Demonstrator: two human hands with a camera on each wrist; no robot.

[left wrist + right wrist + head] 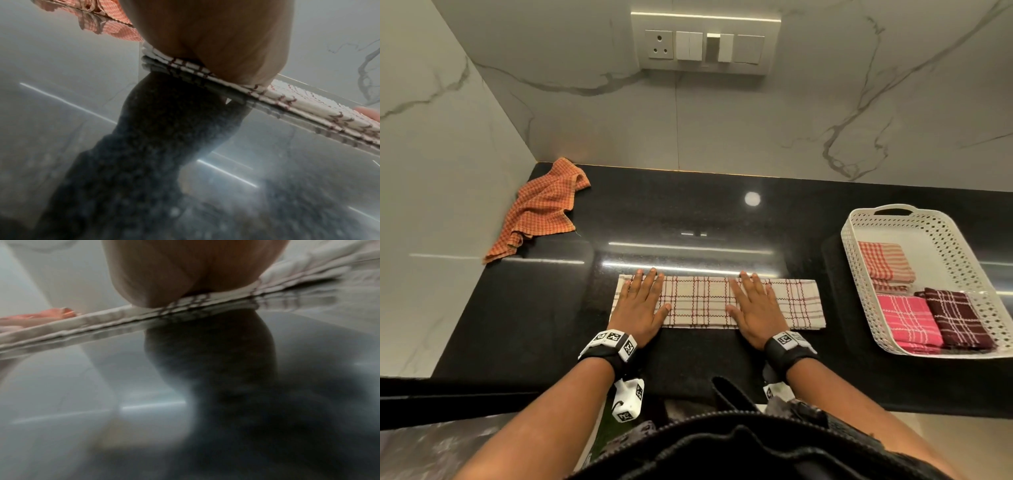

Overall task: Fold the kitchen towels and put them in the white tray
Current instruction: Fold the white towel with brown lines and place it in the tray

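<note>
A cream towel with dark red checks [698,303] lies folded into a long strip on the black counter near its front edge. My left hand [640,301] presses flat on its left end, fingers straight. My right hand [755,305] presses flat right of the middle, fingers straight too. In the left wrist view my palm [216,40] sits on the layered towel edge [287,104]; the right wrist view shows my palm [185,272] on the towel edge [102,321]. The white perforated tray [948,233] stands at the right. An orange checked towel [541,209] lies crumpled at the back left.
The tray holds three folded towels: a light red checked one [887,263], a pink one [907,322] and a dark maroon one [959,318]. Marble walls close the back and left. A switch panel [705,42] is on the back wall. The counter's front edge runs just below my wrists.
</note>
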